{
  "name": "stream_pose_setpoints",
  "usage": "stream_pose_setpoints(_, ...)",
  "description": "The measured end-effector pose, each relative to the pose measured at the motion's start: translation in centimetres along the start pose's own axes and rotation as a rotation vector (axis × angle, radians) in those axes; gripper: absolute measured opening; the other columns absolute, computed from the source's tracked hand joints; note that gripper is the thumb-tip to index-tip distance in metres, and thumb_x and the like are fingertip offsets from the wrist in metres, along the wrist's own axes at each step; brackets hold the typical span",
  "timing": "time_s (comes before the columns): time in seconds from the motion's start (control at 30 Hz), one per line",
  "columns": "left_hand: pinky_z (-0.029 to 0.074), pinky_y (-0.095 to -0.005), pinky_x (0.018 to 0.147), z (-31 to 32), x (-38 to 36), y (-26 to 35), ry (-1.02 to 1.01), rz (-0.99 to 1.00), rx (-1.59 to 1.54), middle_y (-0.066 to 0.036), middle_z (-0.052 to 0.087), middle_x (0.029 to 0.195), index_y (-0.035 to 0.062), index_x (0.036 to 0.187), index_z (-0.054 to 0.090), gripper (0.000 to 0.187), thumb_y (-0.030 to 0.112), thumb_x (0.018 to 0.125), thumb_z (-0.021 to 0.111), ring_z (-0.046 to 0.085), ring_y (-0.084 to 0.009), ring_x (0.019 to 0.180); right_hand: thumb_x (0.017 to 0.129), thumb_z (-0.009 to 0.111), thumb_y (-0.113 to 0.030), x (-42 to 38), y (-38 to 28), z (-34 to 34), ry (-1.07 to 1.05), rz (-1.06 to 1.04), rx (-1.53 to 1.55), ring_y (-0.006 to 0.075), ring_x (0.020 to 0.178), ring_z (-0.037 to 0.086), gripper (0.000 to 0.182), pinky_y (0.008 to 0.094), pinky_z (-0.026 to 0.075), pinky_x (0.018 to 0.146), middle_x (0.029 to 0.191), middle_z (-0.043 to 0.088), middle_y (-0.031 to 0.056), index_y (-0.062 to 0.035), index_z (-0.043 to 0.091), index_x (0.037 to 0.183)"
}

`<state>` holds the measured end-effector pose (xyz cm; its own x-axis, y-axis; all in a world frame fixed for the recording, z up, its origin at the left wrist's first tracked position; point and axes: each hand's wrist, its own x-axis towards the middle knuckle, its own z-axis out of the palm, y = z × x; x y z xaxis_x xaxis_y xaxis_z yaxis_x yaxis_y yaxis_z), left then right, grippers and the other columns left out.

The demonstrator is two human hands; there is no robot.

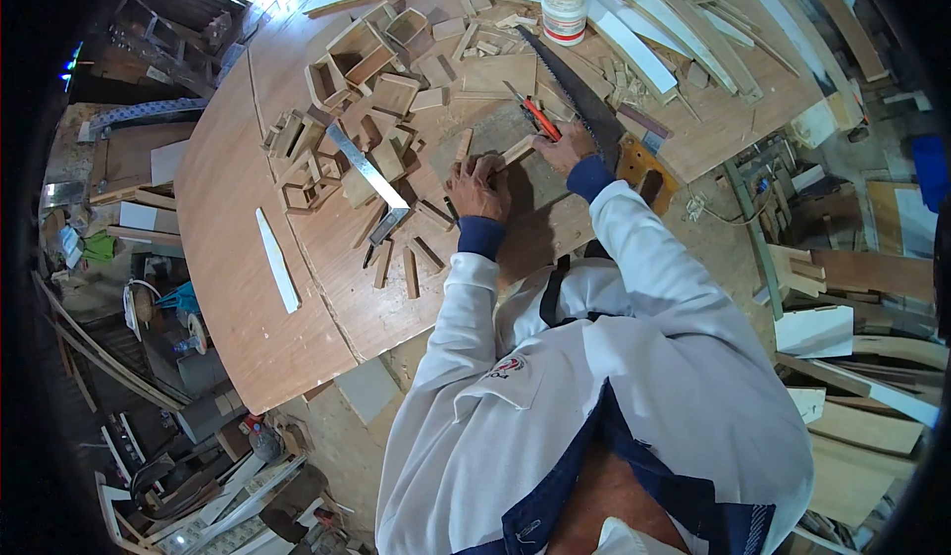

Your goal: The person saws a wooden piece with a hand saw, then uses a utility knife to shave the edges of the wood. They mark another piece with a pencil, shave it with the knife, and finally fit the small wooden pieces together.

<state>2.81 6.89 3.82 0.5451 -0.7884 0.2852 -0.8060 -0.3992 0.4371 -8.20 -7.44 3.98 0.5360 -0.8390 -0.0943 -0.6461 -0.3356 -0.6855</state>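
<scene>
Step in hand, as I judged it: marking or trimming a short wooden strip [516,149] against a grey board [500,139] on the tabletop [228,218].

Item 1, left hand [478,190]: fingers curled, pressed down on the near end of the strip, pinning it flat to the board. Nothing lifted; a hold-down grip rather than a carry.

Item 2, right hand [563,146]: closed around a red-handled tool [540,117], its tip pointing away from me and close to the far end of the strip. Whether it was a pencil, knife or chisel I could not tell.

Item 3, strip: lay slanted on the board, between my two hands, just in front of my chest.

Item 4, handsaw [580,94]: lay beside my right hand, blade running toward a white jar [565,15]; untouched.

Item 5, metal ruler [365,166]: lay to the left among many small wooden offcuts [337,139]; untouched.

Next move, in my judgement: called for a steady left hand so the strip did not slide, and a controlled stroke of the tool along it, clear of my left fingers.
</scene>
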Motion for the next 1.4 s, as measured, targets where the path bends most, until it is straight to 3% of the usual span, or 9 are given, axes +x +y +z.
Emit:
stream_pose_setpoints(0.27,0.036,-0.0493,0.086,2.5,1.4,1.4,-0.015,0.116,0.131,-0.007,0.056,0.108,0.017,0.102,0.061,0.027,0.033,0.08,0.06,0.049,-0.0297,0.107,0.073,0.063,-0.043,0.6,1.2,1.3,-0.018,0.036,0.029,0.0378,0.087,0.059,0.04,0.0417,0.047,0.081,0.088,0.062,0.0255,-0.0034,0.064,0.083)
stream_pose_setpoints(0.33,0.039,-0.0462,0.085,3.4,1.7,1.1,0.013,0.128,0.005,-0.009,0.057,0.104,0.0129,0.1,0.061,0.024,0.026,0.08,0.059,0.051,-0.0305,0.101,0.073,0.063,-0.043,0.6,1.1,0.8,-0.082,0.093,0.07,0.0377,0.088,0.059,0.041,0.0413,0.047,0.082,0.088,0.062,0.026,-0.0035,0.065,0.084)
stream_pose_setpoints(0.4,0.04,-0.0441,0.084,3.5,1.8,0.8,-0.005,0.149,-0.045,-0.01,0.057,0.101,0.0116,0.099,0.061,0.022,0.021,0.079,0.059,0.052,-0.0311,0.098,0.073,0.063,-0.044,0.2,1.4,0.5,-0.103,0.192,0.457,0.0365,0.089,0.059,0.043,0.0401,0.046,0.082,0.088,0.062,0.0265,-0.0029,0.066,0.085)
stream_pose_setpoints(0.53,0.042,-0.0411,0.082,2.8,2.1,1.6,0.076,0.21,-0.122,-0.014,0.059,0.09,0.0087,0.09,0.063,0.015,0.009,0.076,0.059,0.054,-0.0344,0.089,0.073,0.063,-0.042,0.7,3.5,1.7,-0.191,0.115,0.254,0.0342,0.091,0.058,0.041,0.0388,0.045,0.083,0.09,0.062,0.0249,-0.003,0.067,0.085)
stream_pose_setpoints(0.73,0.043,-0.0423,0.082,1.9,2.1,2.1,0.037,0.19,-0.171,-0.015,0.06,0.091,0.0083,0.09,0.063,0.015,0.01,0.076,0.061,0.054,-0.0347,0.088,0.071,0.064,-0.033,-0.3,3.2,2.2,-0.036,0.037,0.596,0.0312,0.082,0.062,0.03,0.037,0.048,0.079,0.085,0.065,0.0184,-0.0109,0.07,0.09)
stream_pose_setpoints(1.03,0.038,-0.0445,0.094,2.6,2.3,1.7,0.024,0.216,-0.156,-0.014,0.059,0.088,0.0075,0.088,0.063,0.014,0.008,0.073,0.062,0.055,-0.0351,0.088,0.07,0.063,-0.031,0.3,3.4,3.2,-0.033,-0.03,0.511,0.0308,0.082,0.063,0.027,0.0369,0.049,0.077,0.087,0.065,0.018,-0.011,0.069,0.088)
stream_pose_setpoints(1.13,0.035,-0.0452,0.099,2.3,2.2,2.1,0.059,0.216,-0.136,-0.014,0.059,0.087,0.0077,0.087,0.062,0.014,0.007,0.073,0.061,0.054,-0.0349,0.088,0.071,0.062,-0.031,-0.7,0.8,0.8,-0.036,0.097,0.328,0.0327,0.079,0.063,0.027,0.0376,0.05,0.075,0.084,0.065,0.019,-0.0093,0.067,0.085)
stream_pose_setpoints(1.23,0.036,-0.0453,0.098,2.5,2.2,1.8,0.059,0.223,-0.107,-0.014,0.058,0.087,0.0076,0.086,0.062,0.014,0.007,0.073,0.061,0.054,-0.0348,0.087,0.073,0.061,-0.032,-0.6,0.4,1.3,-0.018,-0.135,0.038,0.0351,0.077,0.063,0.028,0.039,0.05,0.074,0.082,0.064,0.0204,-0.0067,0.065,0.083)
stream_pose_setpoints(1.4,0.037,-0.0454,0.096,2.7,2.1,1.6,0.073,0.228,-0.121,-0.014,0.057,0.085,0.008,0.087,0.062,0.014,0.008,0.073,0.062,0.053,-0.0356,0.086,0.075,0.061,-0.036,-0.8,0.3,1.9,0.027,0.091,0.196,0.0364,0.078,0.062,0.031,0.0407,0.05,0.075,0.08,0.064,0.0217,-0.0055,0.065,0.082)
